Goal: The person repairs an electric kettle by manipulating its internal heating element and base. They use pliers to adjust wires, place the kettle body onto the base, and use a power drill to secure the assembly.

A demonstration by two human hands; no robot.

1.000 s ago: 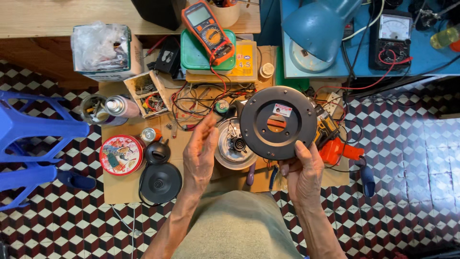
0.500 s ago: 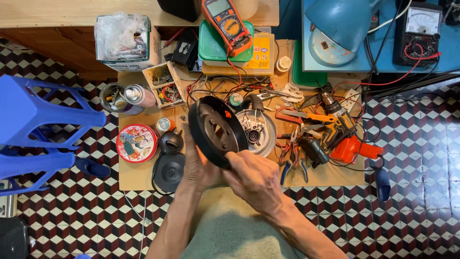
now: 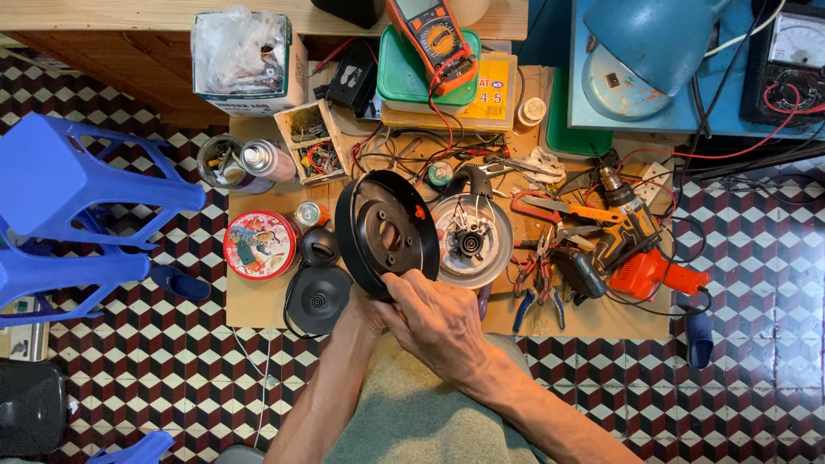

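Observation:
I hold a round black plastic base plate (image 3: 387, 232) tilted on its edge above the low wooden board (image 3: 258, 301). My right hand (image 3: 438, 322) grips the plate's lower rim from the front. My left hand (image 3: 365, 311) is mostly hidden behind the right one and also closes on that lower rim. Just right of the plate lies an opened round kettle bottom (image 3: 471, 241) with white wires and a dark centre part showing.
A black round base (image 3: 318, 298) and black knob-like lid (image 3: 319, 247) lie left of the plate, beside a red round tin (image 3: 259, 245). Pliers (image 3: 540, 279), a cordless drill (image 3: 640, 245), a multimeter (image 3: 434, 39) and wires crowd the board. A blue stool (image 3: 77, 198) stands left.
The black plate went from flat and face-up at the right to tilted on edge and further left. My right hand moved over onto its lower rim, covering my left hand.

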